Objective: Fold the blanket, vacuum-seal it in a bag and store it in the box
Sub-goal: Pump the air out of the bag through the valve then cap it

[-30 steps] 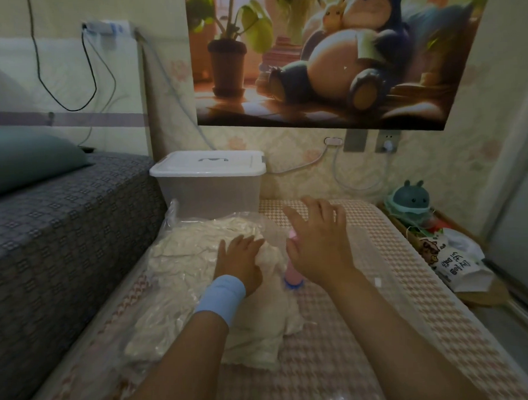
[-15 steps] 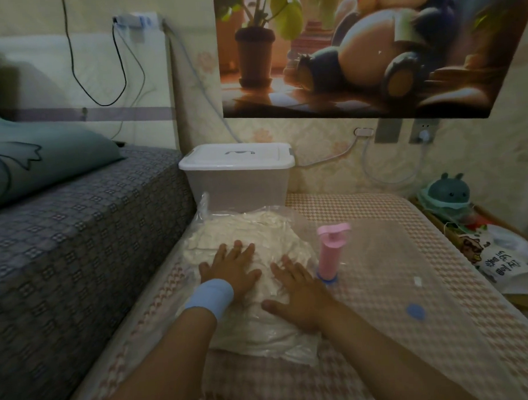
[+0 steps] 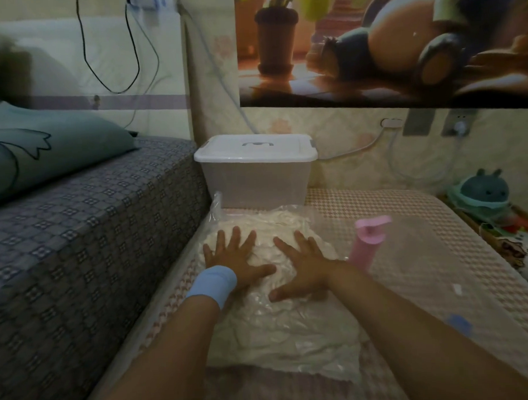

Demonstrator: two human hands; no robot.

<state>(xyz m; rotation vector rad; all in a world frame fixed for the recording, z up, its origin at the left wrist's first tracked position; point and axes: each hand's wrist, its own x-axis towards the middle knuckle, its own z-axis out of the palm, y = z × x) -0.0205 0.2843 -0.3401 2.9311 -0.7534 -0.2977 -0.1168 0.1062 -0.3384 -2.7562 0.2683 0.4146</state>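
Grey patterned cloth covers a raised bed point(image 3: 78, 236) on the left, with a teal pillow point(image 3: 45, 153) on it; beside it, lower down, lies a pink checked mattress point(image 3: 423, 254), and a cartoon poster point(image 3: 371, 46) hangs on the wall beyond; on the mattress a clear vacuum bag point(image 3: 291, 333) holds the white blanket point(image 3: 272, 226), wrinkled tight inside the plastic; a translucent box point(image 3: 256, 182) with its white lid on stands just behind the bag; the left hand point(image 3: 232, 257) and right hand point(image 3: 304, 264) press flat on the bag, fingers spread and straight, gripping nothing; a pink hand pump point(image 3: 366, 244) stands upright beside the right hand. Folding and bagging look done and the air seems mostly out; boxing is left.
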